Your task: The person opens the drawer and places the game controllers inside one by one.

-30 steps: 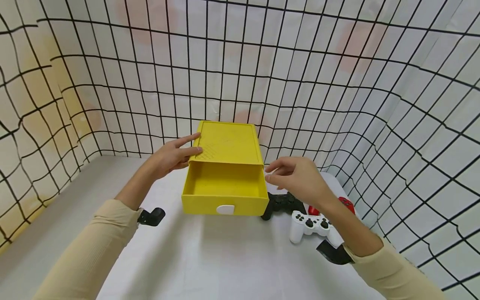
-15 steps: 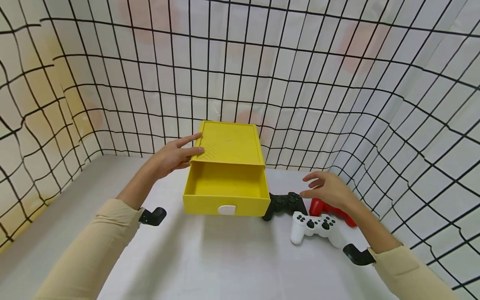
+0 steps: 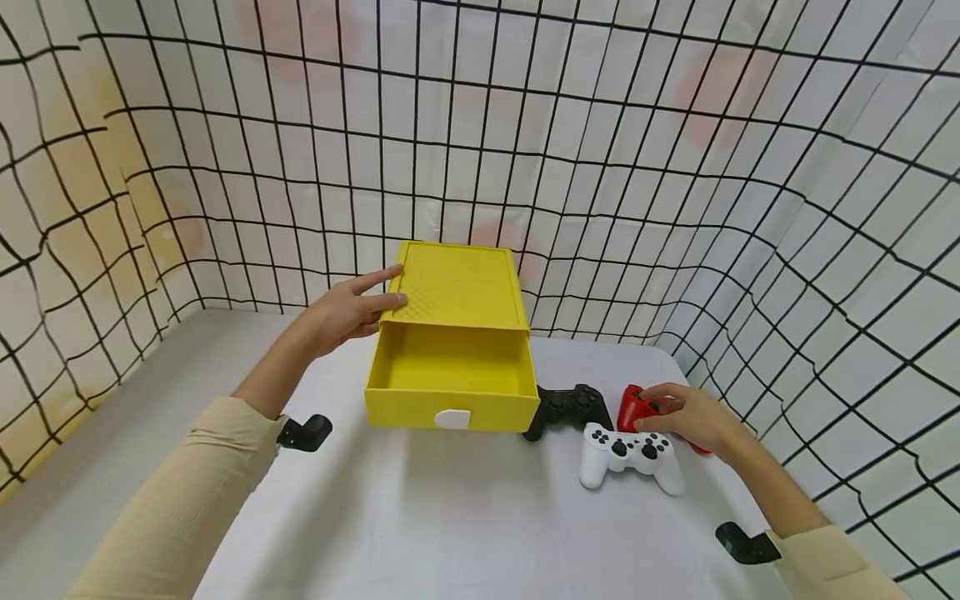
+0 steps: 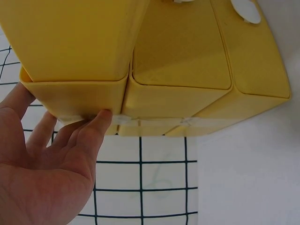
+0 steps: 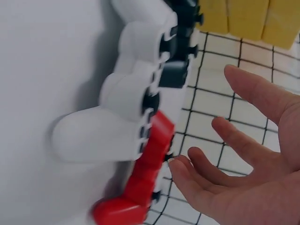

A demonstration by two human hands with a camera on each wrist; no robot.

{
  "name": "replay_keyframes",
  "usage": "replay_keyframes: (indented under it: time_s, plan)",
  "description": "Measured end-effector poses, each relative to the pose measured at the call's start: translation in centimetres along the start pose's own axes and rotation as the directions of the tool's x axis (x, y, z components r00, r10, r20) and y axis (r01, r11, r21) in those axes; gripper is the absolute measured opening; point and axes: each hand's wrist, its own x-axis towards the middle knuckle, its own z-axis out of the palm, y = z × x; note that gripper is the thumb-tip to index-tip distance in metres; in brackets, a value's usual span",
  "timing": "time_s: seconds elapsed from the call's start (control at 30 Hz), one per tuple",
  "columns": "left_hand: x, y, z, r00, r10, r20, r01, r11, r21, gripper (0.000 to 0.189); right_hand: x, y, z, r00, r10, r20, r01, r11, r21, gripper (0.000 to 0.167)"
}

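My left hand [image 3: 341,317] rests on the left side and top edge of a yellow drawer unit [image 3: 465,283]. Its top drawer [image 3: 408,410], with a white tab, is pulled out, and nothing is seen inside. In the left wrist view, the fingertips [image 4: 104,116] touch the casing of that drawer, stacked with two closed ones. My right hand [image 3: 693,412] hovers at a red game controller [image 3: 633,407], partly covering it. The right wrist view has the fingers spread beside the red controller [image 5: 149,164]; whether a fingertip touches it, I cannot tell.
A white controller [image 3: 595,468] lies in front of the red one, and a black controller [image 3: 573,407] sits beside the drawer unit. Black wire grid [image 3: 480,133] rises behind the white table [image 3: 480,533] and along both sides. Dark wrist devices hang near both sleeves.
My right hand has moved right and down, from beside the open drawer to over the red controller. The left hand and the drawer unit stay in place.
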Motion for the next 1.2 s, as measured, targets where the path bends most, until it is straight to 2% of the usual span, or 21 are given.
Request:
replay_keyframes:
  time_s: [0.13,0.27,0.6,0.77,1.03,1.2]
  plan:
    - [0.0,-0.1,0.0,1.000,0.005,0.007,-0.005,1.000,-0.009,0.074,0.0,1.6,0.5,0.999,0.024,0.041,-0.025,0.999,0.040,0.071]
    - [0.0,-0.2,0.1,1.000,0.006,0.005,-0.006,1.000,-0.012,0.074,0.0,2.7,1.0,0.996,0.021,0.081,-0.025,0.999,0.039,0.074]
    - [-0.1,-0.3,0.0,1.000,-0.004,-0.002,0.004,1.000,-0.006,0.074,0.0,3.9,2.5,0.991,0.041,0.127,-0.055,0.992,0.112,0.075]
    - [-0.1,-0.1,0.0,1.000,-0.001,-0.006,0.001,1.000,-0.012,0.074,0.1,3.9,3.2,0.990,0.052,0.129,-0.068,0.990,0.125,0.075]
    - [0.0,-0.2,0.1,1.000,-0.005,-0.012,0.004,1.000,-0.004,0.073,0.2,3.7,3.9,0.996,0.057,0.070,-0.059,0.998,0.021,0.077]
    - [0.0,-0.2,0.1,1.000,-0.006,-0.028,0.006,1.000,0.003,0.072,0.4,3.8,4.3,0.998,0.041,0.044,-0.041,0.999,-0.002,0.075]
